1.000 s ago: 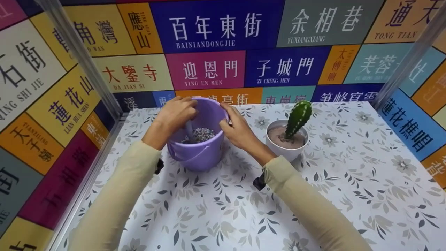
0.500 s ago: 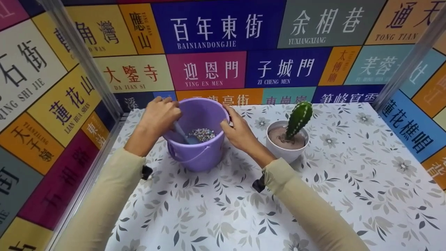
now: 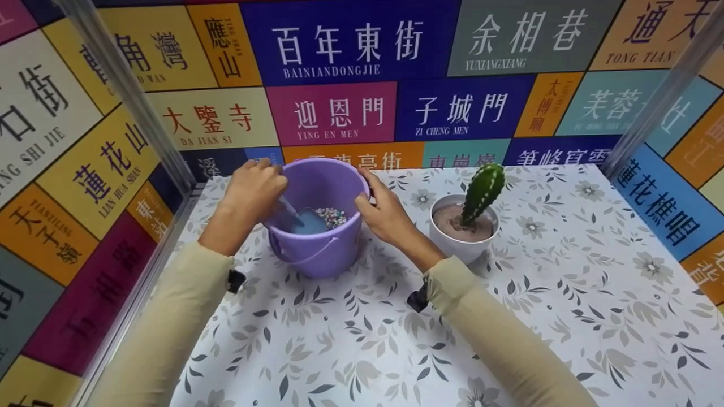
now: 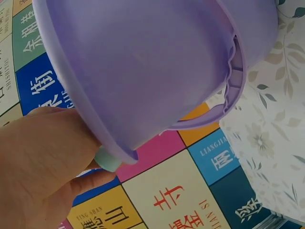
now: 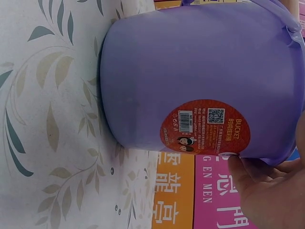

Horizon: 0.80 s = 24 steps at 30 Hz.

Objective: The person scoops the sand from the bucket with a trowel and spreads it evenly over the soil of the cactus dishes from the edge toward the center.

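A purple bucket point(image 3: 317, 251) stands on the table, its bottom covered with small multicoloured pebbles point(image 3: 335, 216). My left hand point(image 3: 251, 189), at the bucket's left rim, grips the handle of a small blue-grey shovel. The shovel's blade point(image 3: 310, 221) lies low inside the bucket, beside the pebbles. In the left wrist view, a pale green bit of the handle point(image 4: 107, 160) shows between the fingers, just beyond the rim. My right hand point(image 3: 387, 206) holds the bucket's right rim, thumb outside; its fingertips are partly hidden. A round red label point(image 5: 207, 126) is on the bucket's side.
A white pot point(image 3: 466, 246) with a green cactus point(image 3: 485, 189) in brownish filling stands right of the bucket, close to my right forearm. The floral-covered table point(image 3: 373, 350) ends at a wall of colourful street-sign panels point(image 3: 350, 42).
My left hand has shifted left from over the bucket to its left rim, tilting the shovel so its blade faces up into view. My right hand stays on the rim.
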Motion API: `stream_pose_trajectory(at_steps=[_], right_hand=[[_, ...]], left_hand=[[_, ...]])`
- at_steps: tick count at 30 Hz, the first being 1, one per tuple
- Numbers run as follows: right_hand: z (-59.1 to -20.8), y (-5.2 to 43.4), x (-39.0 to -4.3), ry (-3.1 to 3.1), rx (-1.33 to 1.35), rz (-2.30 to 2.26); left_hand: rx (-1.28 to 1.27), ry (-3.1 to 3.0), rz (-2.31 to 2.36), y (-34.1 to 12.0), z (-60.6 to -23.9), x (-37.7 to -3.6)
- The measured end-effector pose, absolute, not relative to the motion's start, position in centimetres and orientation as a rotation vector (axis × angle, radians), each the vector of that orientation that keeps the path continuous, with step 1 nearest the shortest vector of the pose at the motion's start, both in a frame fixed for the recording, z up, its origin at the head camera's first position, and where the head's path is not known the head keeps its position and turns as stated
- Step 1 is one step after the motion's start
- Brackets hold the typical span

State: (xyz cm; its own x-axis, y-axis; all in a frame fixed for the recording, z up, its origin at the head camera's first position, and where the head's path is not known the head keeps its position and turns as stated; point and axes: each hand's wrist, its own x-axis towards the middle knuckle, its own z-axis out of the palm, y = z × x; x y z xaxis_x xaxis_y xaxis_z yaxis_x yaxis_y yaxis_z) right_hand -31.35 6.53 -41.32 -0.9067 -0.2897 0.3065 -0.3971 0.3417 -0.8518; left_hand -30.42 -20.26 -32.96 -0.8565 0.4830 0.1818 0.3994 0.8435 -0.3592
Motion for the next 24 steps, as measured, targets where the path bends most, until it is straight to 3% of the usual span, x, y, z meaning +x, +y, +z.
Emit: stream_pose_trajectory(at_steps=[24], right_hand=[[-41.5,6.2,-31.2,-2.446,0.613,1.708]], left_hand=[[-0.739,-3.127,0.392,-17.6,-33.2,-32.0]])
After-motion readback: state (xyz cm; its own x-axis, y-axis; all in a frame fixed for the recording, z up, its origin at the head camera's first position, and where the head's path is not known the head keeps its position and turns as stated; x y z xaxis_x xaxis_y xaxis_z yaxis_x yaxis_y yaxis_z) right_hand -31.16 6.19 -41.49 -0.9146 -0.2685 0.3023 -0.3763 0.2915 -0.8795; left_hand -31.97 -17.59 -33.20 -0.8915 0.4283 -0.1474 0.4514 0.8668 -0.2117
